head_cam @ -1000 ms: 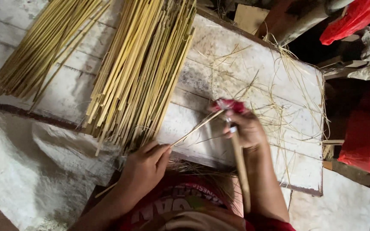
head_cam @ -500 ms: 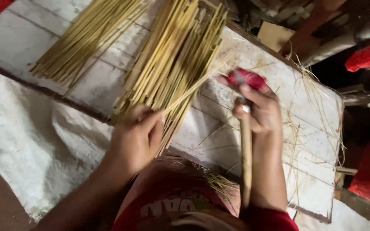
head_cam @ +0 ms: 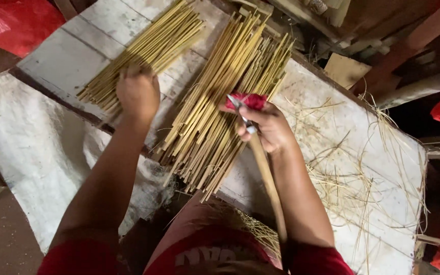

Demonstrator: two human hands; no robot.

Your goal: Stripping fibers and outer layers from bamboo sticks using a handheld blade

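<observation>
left hand (head_cam: 138,91) clamped on near end of left stick bundle (head_cam: 148,48), sticks running far-right; right hand (head_cam: 268,127) fisted round knife (head_cam: 245,119) over right bundle (head_cam: 225,112).

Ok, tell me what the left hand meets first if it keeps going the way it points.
The left hand already rests on the smaller bundle of bamboo strips; straight on, it likely just slides further along them.

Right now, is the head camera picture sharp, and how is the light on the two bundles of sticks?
Head view: soft, even light with no glare; left bundle of sticks and right bundle of sticks fairly sharp; left hand slightly motion-blurred; right hand clearer; upper right corner dark with shadow.
</observation>
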